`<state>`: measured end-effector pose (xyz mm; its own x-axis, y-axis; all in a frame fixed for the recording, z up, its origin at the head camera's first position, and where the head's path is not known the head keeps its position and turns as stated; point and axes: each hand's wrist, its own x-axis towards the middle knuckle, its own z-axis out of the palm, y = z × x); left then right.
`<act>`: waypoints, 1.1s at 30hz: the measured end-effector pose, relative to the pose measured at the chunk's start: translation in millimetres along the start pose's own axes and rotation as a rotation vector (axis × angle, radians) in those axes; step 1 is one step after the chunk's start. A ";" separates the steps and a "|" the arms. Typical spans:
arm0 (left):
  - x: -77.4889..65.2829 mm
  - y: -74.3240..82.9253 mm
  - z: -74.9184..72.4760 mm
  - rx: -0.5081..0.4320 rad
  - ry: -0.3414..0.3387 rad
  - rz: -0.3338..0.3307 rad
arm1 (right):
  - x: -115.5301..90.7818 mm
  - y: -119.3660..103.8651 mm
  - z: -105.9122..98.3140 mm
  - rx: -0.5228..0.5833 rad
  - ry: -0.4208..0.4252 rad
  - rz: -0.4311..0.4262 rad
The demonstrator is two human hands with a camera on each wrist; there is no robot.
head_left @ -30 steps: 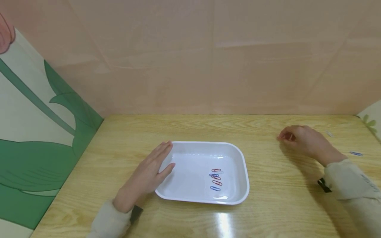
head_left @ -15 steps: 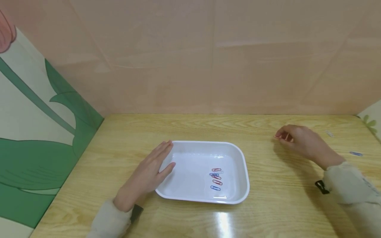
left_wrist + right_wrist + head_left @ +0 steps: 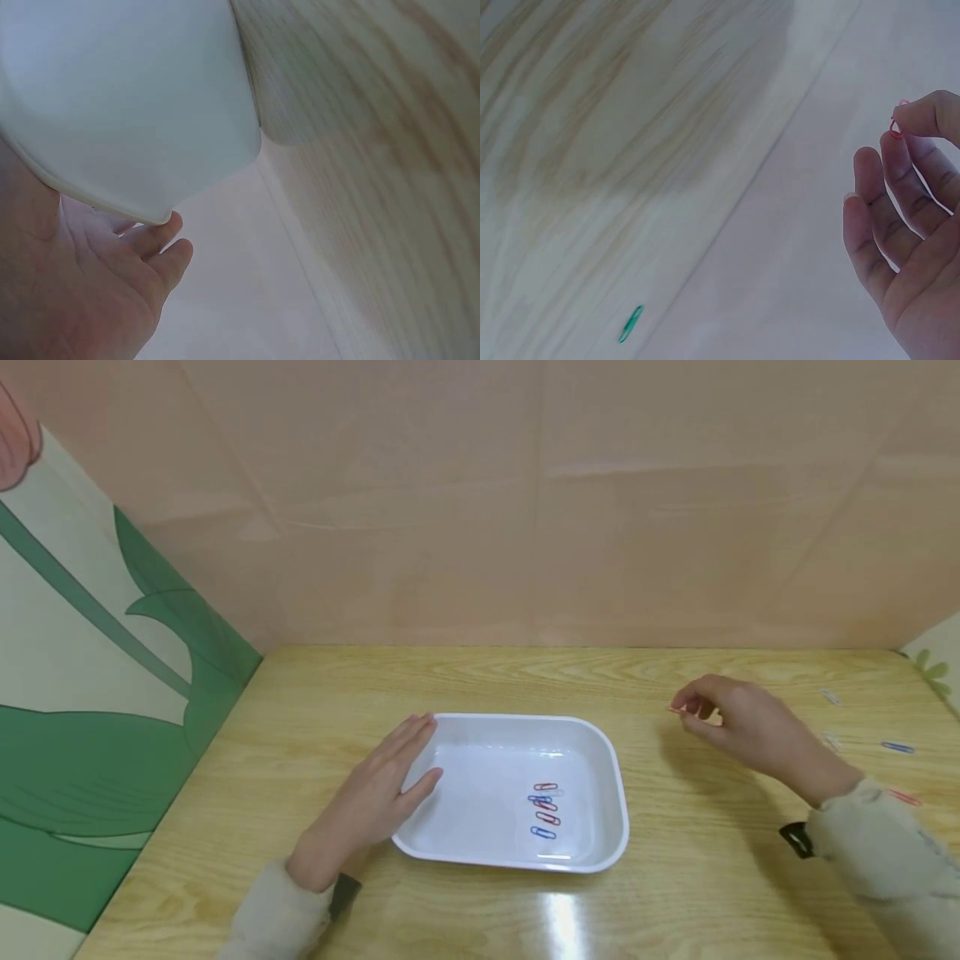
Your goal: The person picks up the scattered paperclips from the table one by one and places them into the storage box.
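Observation:
A white tray stands on the table, with several red, blue and pale paper clips in its right half. My left hand rests against the tray's left rim, fingers straight and thumb over the inside; in the left wrist view fingertips show below the rim. To the right of the tray, my right hand is above the table. It pinches a red paper clip between thumb and fingertip, the other fingers loosely bent.
Loose clips lie at the right: a pale paper clip, another pale clip, a blue paper clip and a red clip by the sleeve. The right wrist view has a green paper clip. A wall sheet borders the table's back.
My right hand has moved left toward the tray with the red paper clip. A pale clip and a red clip on the table have come into sight behind it. My left hand stays put.

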<state>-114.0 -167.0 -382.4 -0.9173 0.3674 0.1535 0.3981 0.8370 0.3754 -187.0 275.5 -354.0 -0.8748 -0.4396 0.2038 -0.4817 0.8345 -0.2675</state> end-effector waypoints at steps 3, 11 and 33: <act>0.6 -0.1 0.4 0.001 0.000 0.003 | -0.2 -8.3 0.9 0.002 0.041 -0.039; 1.0 -1.0 1.0 0.002 0.013 0.015 | -1.0 -34.0 4.5 0.002 0.153 -0.143; -0.1 -3.8 1.6 -0.005 0.005 -0.002 | 5.2 -107.9 17.5 0.038 0.113 -0.300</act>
<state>-115.3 -169.6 -385.4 -0.9181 0.3639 0.1571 0.3963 0.8355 0.3806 -140.6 177.4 -340.5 -0.6831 -0.6227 0.3816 -0.7207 0.6593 -0.2143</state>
